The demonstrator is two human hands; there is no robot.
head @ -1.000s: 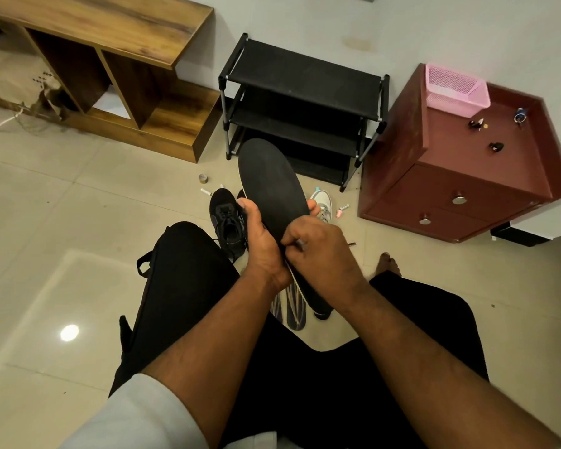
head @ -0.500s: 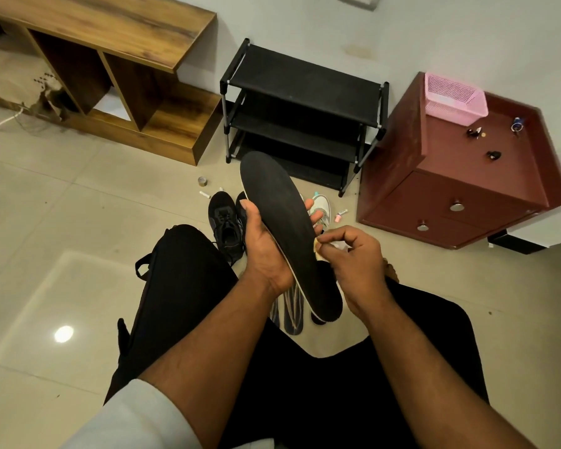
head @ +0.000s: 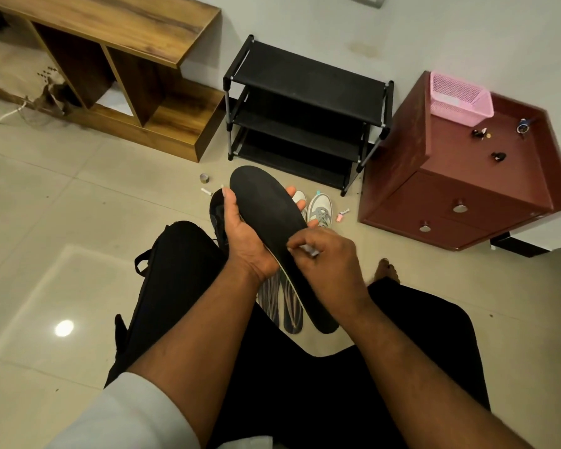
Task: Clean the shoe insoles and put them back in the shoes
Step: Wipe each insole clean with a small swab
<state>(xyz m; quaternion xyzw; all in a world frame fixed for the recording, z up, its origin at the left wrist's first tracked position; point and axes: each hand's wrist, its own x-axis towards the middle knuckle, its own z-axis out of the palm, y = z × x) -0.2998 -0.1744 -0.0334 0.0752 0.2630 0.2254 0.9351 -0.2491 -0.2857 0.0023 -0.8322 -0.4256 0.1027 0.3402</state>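
Black foam by the look of it, the insole [head: 272, 228] was held up over the lap — likely light and bendy, so best gripped along its long edges near the middle. That was where the left hand [head: 243, 241] cupped it, thumb over one edge, fingers under the other. The right hand [head: 327, 257] pinched something small and pale against its heel half; what it was could not be made out.

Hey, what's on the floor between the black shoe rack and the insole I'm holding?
In the head view, mostly bare tile lies between the shoe rack and the insole; a grey-and-white sneaker sits just right of that stretch.
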